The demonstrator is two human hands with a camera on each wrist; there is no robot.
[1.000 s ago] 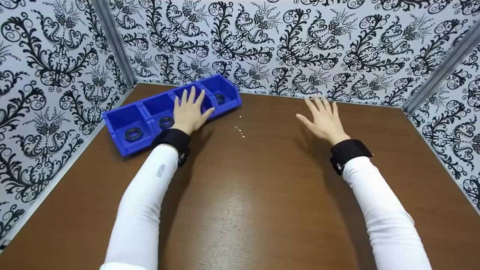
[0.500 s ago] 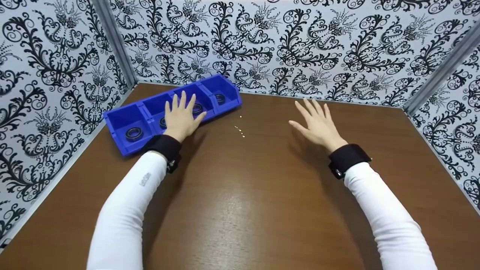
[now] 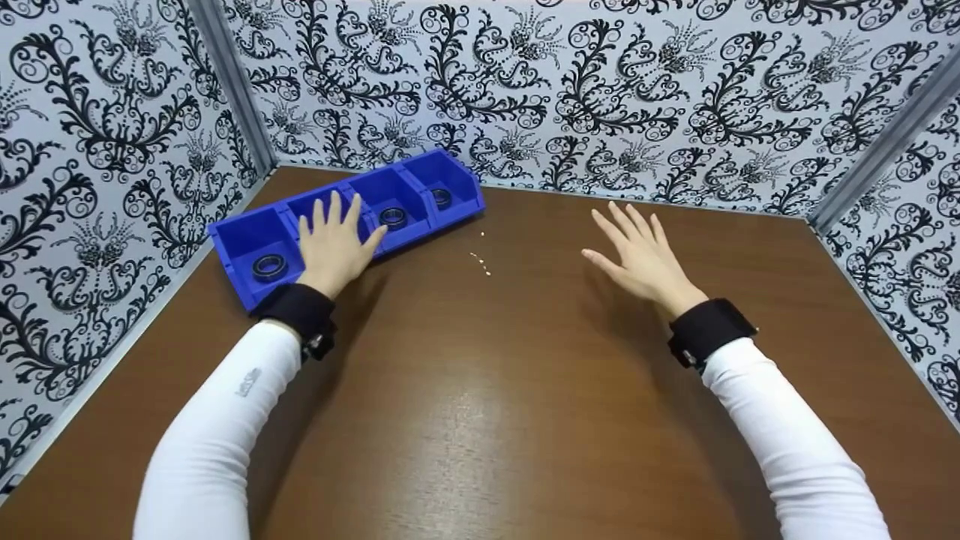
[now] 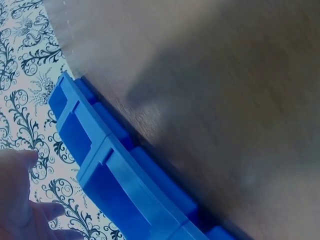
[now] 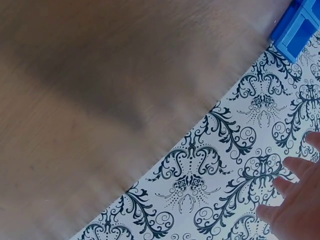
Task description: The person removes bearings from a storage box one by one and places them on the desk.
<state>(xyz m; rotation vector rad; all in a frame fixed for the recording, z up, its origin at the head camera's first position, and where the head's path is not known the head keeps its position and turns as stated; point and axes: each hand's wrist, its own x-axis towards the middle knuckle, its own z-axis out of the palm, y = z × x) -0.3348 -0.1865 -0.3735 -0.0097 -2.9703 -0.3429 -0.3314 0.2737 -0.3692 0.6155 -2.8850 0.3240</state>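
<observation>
My left hand point(image 3: 335, 246), fingers spread and straight, hovers over the front of a blue divided bin point(image 3: 457, 212) and holds nothing. It covers part of the second compartment from the left. Black ring-shaped bearings lie in the bin: one bearing point(image 3: 269, 267) in the leftmost compartment, another bearing point(image 3: 392, 217) right of my fingers, and a third bearing point(image 3: 440, 197) at the far right. My right hand point(image 3: 646, 264) is also spread, above the brown table at the right, with nothing in it. In the left wrist view the bin point(image 4: 131, 172) runs diagonally beside my fingers.
Small pale specks point(image 3: 481, 259) lie on the brown table point(image 3: 480, 390) between the hands. Patterned wall panels point(image 3: 525, 90) rise behind and at both sides, with grey metal posts point(image 3: 232, 82) at the corners. Black bands point(image 3: 298, 311) circle both wrists.
My left hand has moved left and nearer along the bin, uncovering the third compartment's bearing and covering the second's. My right hand has drawn slightly nearer. The bin has stayed in place.
</observation>
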